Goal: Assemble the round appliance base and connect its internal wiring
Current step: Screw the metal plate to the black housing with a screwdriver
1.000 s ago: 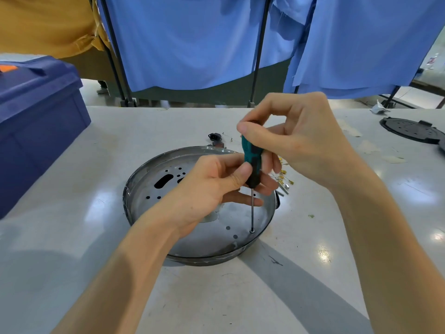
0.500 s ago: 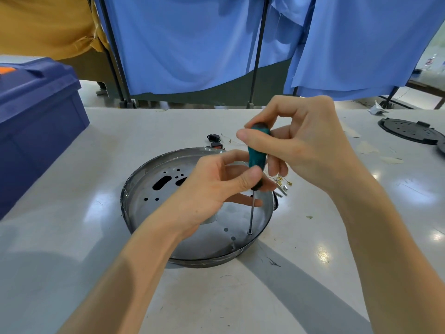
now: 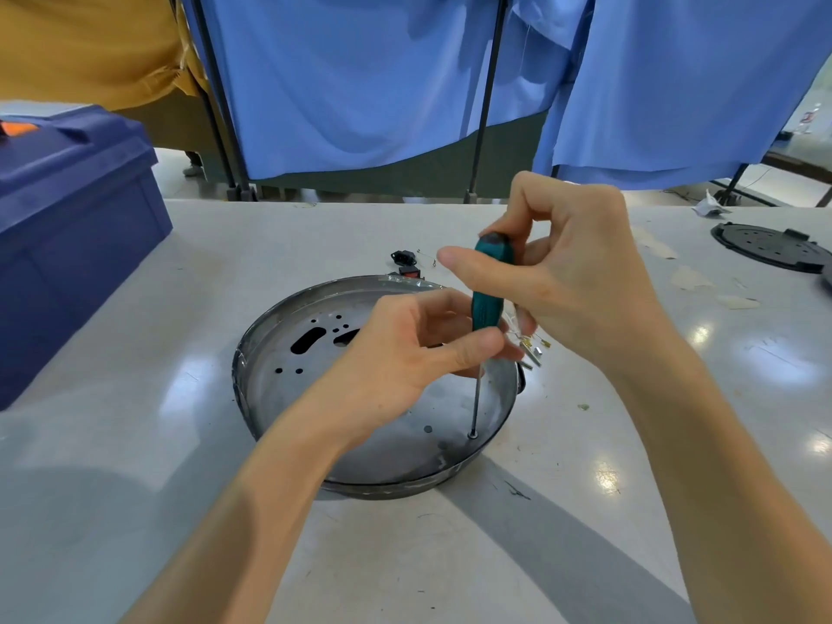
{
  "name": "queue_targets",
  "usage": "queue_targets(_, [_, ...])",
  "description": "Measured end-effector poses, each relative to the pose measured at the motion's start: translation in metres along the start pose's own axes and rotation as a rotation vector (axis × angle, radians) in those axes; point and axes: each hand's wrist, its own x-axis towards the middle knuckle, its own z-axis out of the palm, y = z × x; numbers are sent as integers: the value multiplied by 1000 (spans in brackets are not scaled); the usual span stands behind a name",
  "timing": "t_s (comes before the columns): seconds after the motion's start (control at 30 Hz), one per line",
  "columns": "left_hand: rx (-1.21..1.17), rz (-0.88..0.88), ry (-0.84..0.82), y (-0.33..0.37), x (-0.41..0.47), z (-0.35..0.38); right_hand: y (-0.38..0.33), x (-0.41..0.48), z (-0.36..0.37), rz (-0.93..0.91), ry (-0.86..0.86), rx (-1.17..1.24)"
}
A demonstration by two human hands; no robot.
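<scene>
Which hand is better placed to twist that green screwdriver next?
Probably the right. The right hand pinches the screwdriver high on its handle, where fingers can spin it; the left hand holds it lower, by the shaft, steadying the tip in the round base.

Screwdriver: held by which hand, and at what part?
Both. The right hand pinches the screwdriver at the top of its teal handle; the left hand pinches the handle's lower end. The tip rests in the base.

Blue bin (image 3: 67,245) blocks surface (image 3: 450,556) left edge; round base (image 3: 387,488) mid-surface; black disc (image 3: 765,247) at far right edge; near left corner open.
</scene>
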Motion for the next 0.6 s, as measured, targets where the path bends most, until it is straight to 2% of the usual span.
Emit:
queue_targets(0.07, [27, -10, -5, -1, 1, 1, -1, 2, 1, -15, 16, -100])
queue_targets(0.13, [61, -26, -19, -2, 1, -2, -4, 3, -2, -24, -39, -93])
queue_targets(0.2, [83, -43, -32, -2, 0, -6, -5, 2, -4, -29, -98, 20])
queue_targets(0.3, [52, -42, -28, -1, -2, -8, -4, 0, -4, 18, -76, 188])
queue_targets(0.47, [38, -34, 3, 0, -1, 1, -1, 4, 0, 47, -19, -12])
queue_targets(0.53, [62, -54, -17, 0, 0, 2, -3, 6, -5, 35, -44, -78])
queue_targets(0.6, [90, -62, -23, -1, 0, 0, -4, 7, -11, 24, -119, -27])
